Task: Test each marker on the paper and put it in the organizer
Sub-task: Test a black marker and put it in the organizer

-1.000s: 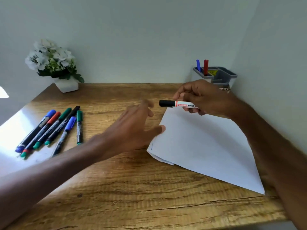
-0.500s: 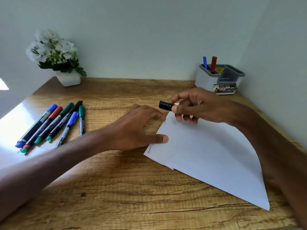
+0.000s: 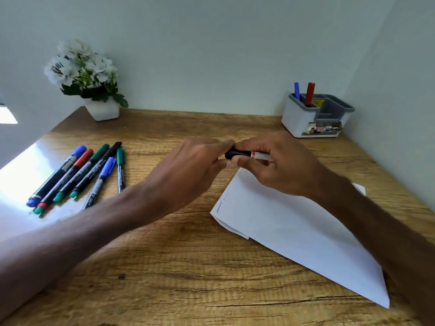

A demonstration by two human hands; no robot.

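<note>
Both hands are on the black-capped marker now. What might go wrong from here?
The left hand grips the cap while the right hand holds the black-capped marker beyond the far corner of the paper; a sudden release might streak the wooden table. Neither hand pins the paper, so it may slide during testing.

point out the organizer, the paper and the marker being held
organizer (image 3: 297, 121), head view, white front wall
paper (image 3: 294, 231), head view, bare middle of sheet
held marker (image 3: 236, 153), head view, black cap

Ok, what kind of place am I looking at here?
Probably a home or office desk set in a wall corner: a wooden tabletop, a grey-and-white organizer, and a potted white flower.
</note>
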